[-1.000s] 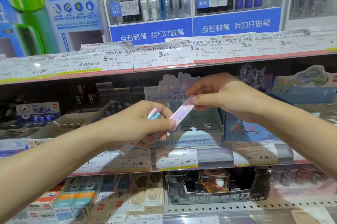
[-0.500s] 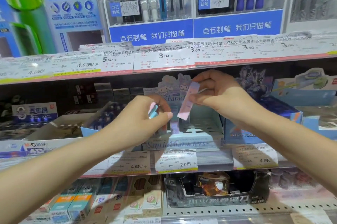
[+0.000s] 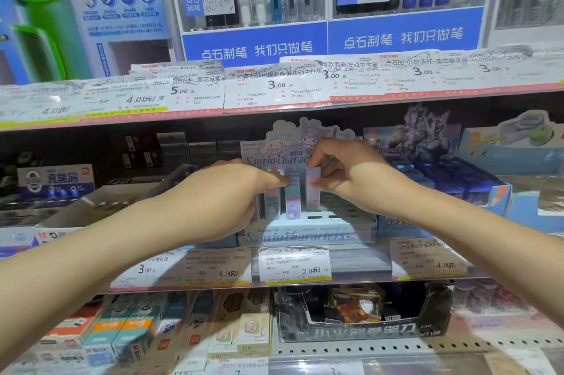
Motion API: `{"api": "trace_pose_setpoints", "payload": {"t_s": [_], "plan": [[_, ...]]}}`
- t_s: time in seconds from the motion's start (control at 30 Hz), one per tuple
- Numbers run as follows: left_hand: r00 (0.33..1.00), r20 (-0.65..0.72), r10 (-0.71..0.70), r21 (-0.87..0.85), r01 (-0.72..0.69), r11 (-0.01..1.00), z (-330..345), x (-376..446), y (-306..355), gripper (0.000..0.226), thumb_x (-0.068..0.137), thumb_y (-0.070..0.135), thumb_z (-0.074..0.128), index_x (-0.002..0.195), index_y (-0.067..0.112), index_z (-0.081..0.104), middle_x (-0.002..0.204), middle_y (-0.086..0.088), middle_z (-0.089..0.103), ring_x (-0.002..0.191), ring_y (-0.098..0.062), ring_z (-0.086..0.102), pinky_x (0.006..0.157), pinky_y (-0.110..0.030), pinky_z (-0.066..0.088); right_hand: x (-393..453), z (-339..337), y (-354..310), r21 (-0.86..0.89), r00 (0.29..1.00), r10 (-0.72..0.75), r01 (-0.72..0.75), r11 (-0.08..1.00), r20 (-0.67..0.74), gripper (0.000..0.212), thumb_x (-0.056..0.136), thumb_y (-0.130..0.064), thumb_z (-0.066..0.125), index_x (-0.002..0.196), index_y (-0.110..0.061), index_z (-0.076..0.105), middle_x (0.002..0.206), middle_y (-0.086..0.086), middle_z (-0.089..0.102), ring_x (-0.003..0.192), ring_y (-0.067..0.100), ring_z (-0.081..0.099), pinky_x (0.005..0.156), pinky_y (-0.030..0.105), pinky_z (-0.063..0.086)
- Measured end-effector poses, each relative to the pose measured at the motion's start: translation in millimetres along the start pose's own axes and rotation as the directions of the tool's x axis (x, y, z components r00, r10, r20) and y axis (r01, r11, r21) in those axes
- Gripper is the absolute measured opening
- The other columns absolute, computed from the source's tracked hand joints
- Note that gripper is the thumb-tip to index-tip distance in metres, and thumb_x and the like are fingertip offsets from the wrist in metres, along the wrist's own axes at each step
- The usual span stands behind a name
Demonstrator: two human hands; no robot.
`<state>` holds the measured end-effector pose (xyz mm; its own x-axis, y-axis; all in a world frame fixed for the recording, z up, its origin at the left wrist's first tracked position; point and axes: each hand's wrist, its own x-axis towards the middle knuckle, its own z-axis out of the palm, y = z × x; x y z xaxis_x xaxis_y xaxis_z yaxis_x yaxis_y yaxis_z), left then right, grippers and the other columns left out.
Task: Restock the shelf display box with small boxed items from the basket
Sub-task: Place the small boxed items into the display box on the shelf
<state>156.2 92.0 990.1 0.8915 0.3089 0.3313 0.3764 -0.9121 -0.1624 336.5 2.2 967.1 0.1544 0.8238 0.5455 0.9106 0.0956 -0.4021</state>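
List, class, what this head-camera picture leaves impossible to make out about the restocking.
- Basket: outside the head view, cut off by the frame.
- Left hand: its palm side faces away, so any box in it is hidden.
- Display box: left slots covered by that hand.
- Small box in the right hand: print blurred; whether it is seated is unclear.

Display box (image 3: pixel 305 235) reads "Sanrio characters" (price tag (image 3: pixel 294 264): 2.0元).

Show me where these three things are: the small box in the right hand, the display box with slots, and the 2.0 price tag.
small box (image 3: pixel 313 190): head view, middle of its front face.
display box (image 3: pixel 305 235): head view, its front wall with lettering.
2.0 price tag (image 3: pixel 294 264): head view, centre of the label.
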Motion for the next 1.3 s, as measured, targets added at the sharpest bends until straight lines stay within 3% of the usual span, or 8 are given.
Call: {"api": "trace_pose_setpoints", "payload": {"t_s": [0.3,0.37,0.43,0.53,0.73,0.93,1.13,1.3], "plan": [[0.997,0.076,0.012,-0.003,-0.012,1.000,-4,4,-1,0.066,0.086,0.006,0.045,0.135,0.049,0.036,0.059,0.013,0.044,0.048,-0.009,0.038,0.048,-0.019,0.031,1,-5,-5,-0.126,0.999,-0.014,0.019,0.992,0.036,0.026,0.078,0.003,0.051,0.088,-0.011,0.071,0.102,-0.001,0.052,0.104,0.022,0.053,0.090,0.025,0.040],[0.998,0.057,0.040,-0.069,-0.037,0.997,-3,3,-4,0.064,0.084,0.005,0.046,0.135,0.044,0.040,0.072,0.012,0.061,0.051,-0.002,0.048,0.053,-0.016,0.039,6,-8,-8,-0.135,0.998,0.019,-0.011,0.991,0.062,0.033,0.079,0.007,0.046,0.091,-0.010,0.071,0.108,0.004,0.057,0.104,0.023,0.054,0.086,0.023,0.039],[0.995,-0.059,0.082,-0.127,-0.089,0.988,0,2,-9,0.056,0.084,0.005,0.048,0.133,0.033,0.047,0.114,0.008,0.067,0.086,-0.005,0.062,0.079,-0.021,0.046,7,-10,-10,-0.134,0.999,0.030,-0.024,0.991,0.042,0.038,0.079,0.008,0.042,0.097,-0.012,0.069,0.106,0.003,0.058,0.095,0.019,0.053,0.079,0.021,0.039],[0.966,-0.258,0.030,-0.299,-0.109,0.948,-2,-1,-6,0.015,0.085,0.014,0.057,0.100,0.015,0.059,0.089,0.000,0.067,0.071,-0.006,0.060,0.065,-0.017,0.042,-1,-14,-21,0.061,0.997,0.027,-0.022,0.998,-0.079,0.036,0.078,0.008,0.044,0.096,-0.016,0.064,0.089,-0.007,0.057,0.075,-0.001,0.052,0.067,0.004,0.037],[1.000,-0.006,0.010,-0.771,-0.011,0.637,0,-2,10,0.020,0.073,0.005,0.071,0.079,0.003,0.051,0.053,0.001,0.055,0.040,-0.007,0.046,0.041,-0.022,0.038,-15,-15,-57,0.479,0.999,0.014,-0.026,0.878,0.029,0.007,0.079,-0.004,0.066,0.086,-0.006,0.065,0.081,0.006,0.067,0.071,0.009,0.059,0.068,0.019,0.049],[0.995,0.084,0.058,-0.887,0.048,0.460,8,1,15,0.032,0.069,0.005,0.070,0.066,-0.021,0.051,0.045,-0.011,0.043,0.034,-0.016,0.040,0.034,-0.019,0.033,-18,-7,-57,0.531,0.983,0.105,-0.170,0.830,0.151,0.021,0.067,-0.010,0.078,0.078,-0.011,0.061,0.068,0.009,0.064,0.056,0.012,0.054,0.058,0.024,0.046],[0.960,0.248,0.131,-0.948,0.213,0.235,10,-1,21,0.013,0.081,-0.005,0.061,0.070,-0.003,0.056,0.052,-0.013,0.044,0.033,-0.012,0.037,0.033,-0.018,0.030,-19,-8,-55,0.547,0.981,0.056,-0.152,0.823,0.188,0.019,0.072,-0.001,0.072,0.083,-0.013,0.061,0.074,0.023,0.068,0.059,0.014,0.057,0.059,0.021,0.049],[0.884,0.435,0.171,-0.899,0.436,0.032,6,-3,15,0.016,0.075,0.021,0.061,0.075,0.007,0.054,0.053,-0.009,0.050,0.031,-0.008,0.033,0.030,-0.012,0.024,-19,-16,-51,0.507,0.984,-0.002,-0.091,0.857,0.180,0.015,0.080,-0.005,0.065,0.095,-0.005,0.068,0.080,0.019,0.068,0.069,0.014,0.058,0.069,0.024,0.048]]}}
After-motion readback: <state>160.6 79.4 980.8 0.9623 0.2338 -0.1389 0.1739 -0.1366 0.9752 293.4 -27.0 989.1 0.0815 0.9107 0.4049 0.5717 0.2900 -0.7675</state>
